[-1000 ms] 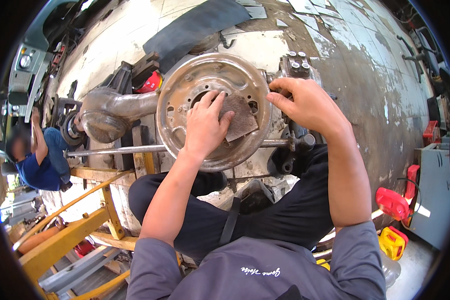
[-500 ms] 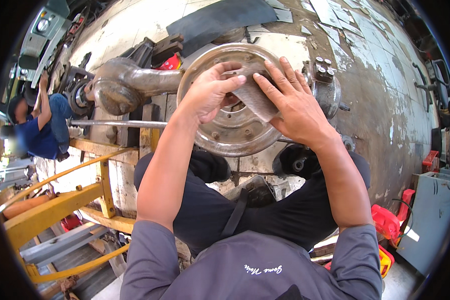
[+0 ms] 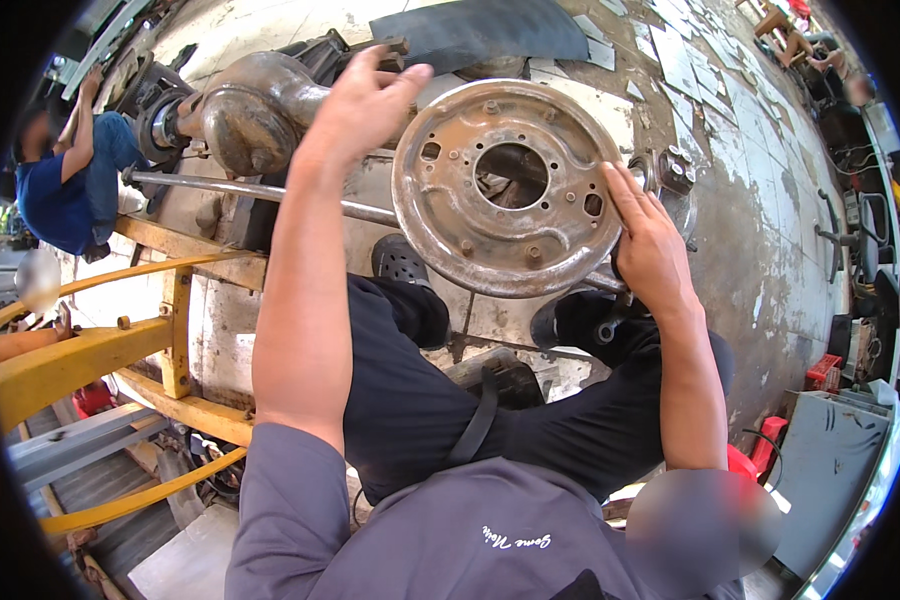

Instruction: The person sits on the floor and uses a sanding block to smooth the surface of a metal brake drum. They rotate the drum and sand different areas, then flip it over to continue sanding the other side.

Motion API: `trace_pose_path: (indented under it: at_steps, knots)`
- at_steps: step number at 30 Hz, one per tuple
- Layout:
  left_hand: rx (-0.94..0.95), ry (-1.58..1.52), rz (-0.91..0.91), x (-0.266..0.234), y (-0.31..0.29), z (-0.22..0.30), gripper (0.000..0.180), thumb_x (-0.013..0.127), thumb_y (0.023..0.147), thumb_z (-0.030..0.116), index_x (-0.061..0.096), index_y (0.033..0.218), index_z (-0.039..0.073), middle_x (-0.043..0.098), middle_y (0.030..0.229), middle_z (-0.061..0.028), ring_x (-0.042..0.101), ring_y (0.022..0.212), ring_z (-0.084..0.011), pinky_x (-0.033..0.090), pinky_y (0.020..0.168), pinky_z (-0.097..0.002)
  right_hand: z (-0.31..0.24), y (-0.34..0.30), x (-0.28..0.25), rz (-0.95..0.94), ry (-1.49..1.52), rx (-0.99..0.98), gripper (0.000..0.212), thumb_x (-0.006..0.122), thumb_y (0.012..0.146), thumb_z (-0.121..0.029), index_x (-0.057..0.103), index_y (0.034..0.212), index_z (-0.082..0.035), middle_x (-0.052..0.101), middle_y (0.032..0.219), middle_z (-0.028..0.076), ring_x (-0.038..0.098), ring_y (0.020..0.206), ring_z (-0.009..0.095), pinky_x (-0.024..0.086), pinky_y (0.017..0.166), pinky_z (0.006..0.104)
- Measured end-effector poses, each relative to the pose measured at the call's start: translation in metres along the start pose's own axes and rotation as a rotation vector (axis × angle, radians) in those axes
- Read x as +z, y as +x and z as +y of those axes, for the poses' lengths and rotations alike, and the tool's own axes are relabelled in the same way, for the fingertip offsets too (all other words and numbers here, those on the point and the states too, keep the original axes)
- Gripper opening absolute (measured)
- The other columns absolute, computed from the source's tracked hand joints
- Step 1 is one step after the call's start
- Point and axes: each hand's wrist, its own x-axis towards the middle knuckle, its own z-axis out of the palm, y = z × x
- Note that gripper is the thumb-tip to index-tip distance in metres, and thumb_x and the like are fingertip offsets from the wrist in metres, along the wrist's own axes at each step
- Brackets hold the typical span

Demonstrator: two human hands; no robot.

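A round, rusty brake backing plate (image 3: 440, 190) with a large central hole lies in front of me. My right hand (image 3: 653, 243) lies along its right rim, fingers stretched out and close together, palm side hidden. Beyond the plate's left edge, my left hand (image 3: 355, 110) is raised with thumb and fingers apart and nothing visible in it. It is above the tube of a greasy axle housing (image 3: 260, 112); whether it touches that tube I cannot tell. No abrasive-looking grey sheet shows in either hand.
A metal rod (image 3: 230, 189) runs in from the left toward the plate. Yellow frame beams (image 3: 80, 367) fill the lower left. A person in blue (image 3: 60, 205) crouches at far left. A dark curved panel (image 3: 480, 35) lies beyond the plate; a grey cabinet (image 3: 835, 470) stands at right.
Both hands held a grey-brown sheet over the plate; it is now out of sight. My left hand has moved up and left, my right onto the right rim. The view has shifted.
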Motion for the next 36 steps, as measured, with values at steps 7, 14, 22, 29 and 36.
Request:
trace_pose_path:
  at_steps: [7, 14, 22, 29, 36]
  knots:
    - [-0.096, 0.276, -0.06, -0.007, 0.006, -0.011, 0.075, 0.065, 0.095, 0.044, 0.041, 0.151, 0.001, 0.058, 0.141, -0.0227, 0.057, 0.131, -0.0338, 0.045, 0.109, -0.042, -0.012, -0.048, 0.036, -0.245, -0.096, 0.191, 0.089, 0.047, 0.098, -0.064, 0.022, 0.16, -0.003, 0.012, 0.166, 0.027, 0.01, 0.154, 0.044, 0.018, 0.122, 0.0577]
    - [-0.113, 0.51, -0.376, 0.018, 0.015, 0.016, 0.072, 0.065, 0.095, 0.042, 0.044, 0.15, 0.0, 0.054, 0.146, -0.0232, 0.054, 0.134, -0.0323, 0.043, 0.111, -0.0403, 0.027, 0.052, 0.057, -0.108, -0.12, 0.312, 0.082, 0.037, 0.102, -0.061, 0.024, 0.159, -0.003, 0.019, 0.164, 0.027, 0.016, 0.153, 0.045, 0.017, 0.122, 0.0569]
    - [-0.132, 0.423, -0.273, 0.002, 0.015, -0.011, 0.065, 0.063, 0.096, 0.041, 0.049, 0.146, 0.002, 0.057, 0.144, -0.0183, 0.054, 0.134, -0.0292, 0.043, 0.112, -0.0415, 0.018, -0.013, 0.043, -0.195, -0.187, 0.199, 0.086, 0.039, 0.102, -0.06, 0.02, 0.158, 0.002, 0.017, 0.164, 0.029, 0.015, 0.153, 0.047, 0.019, 0.121, 0.0591]
    - [-0.067, 0.322, -0.274, 0.011, 0.025, -0.006, 0.068, 0.066, 0.096, 0.037, 0.047, 0.145, -0.006, 0.057, 0.141, -0.0264, 0.058, 0.13, -0.0338, 0.046, 0.108, -0.0392, 0.011, 0.066, 0.064, -0.129, -0.298, 0.244, 0.089, 0.035, 0.101, -0.065, 0.021, 0.159, 0.002, 0.017, 0.166, 0.026, 0.012, 0.155, 0.042, 0.012, 0.124, 0.0547]
    - [-0.146, 0.379, -0.244, 0.005, 0.022, -0.007, 0.063, 0.064, 0.095, 0.04, 0.052, 0.145, 0.003, 0.059, 0.14, -0.0197, 0.057, 0.131, -0.0312, 0.044, 0.11, -0.043, 0.022, 0.083, 0.063, -0.187, -0.347, 0.112, 0.09, 0.031, 0.101, -0.067, 0.023, 0.158, 0.002, 0.021, 0.164, 0.026, 0.016, 0.154, 0.041, 0.014, 0.124, 0.0549]
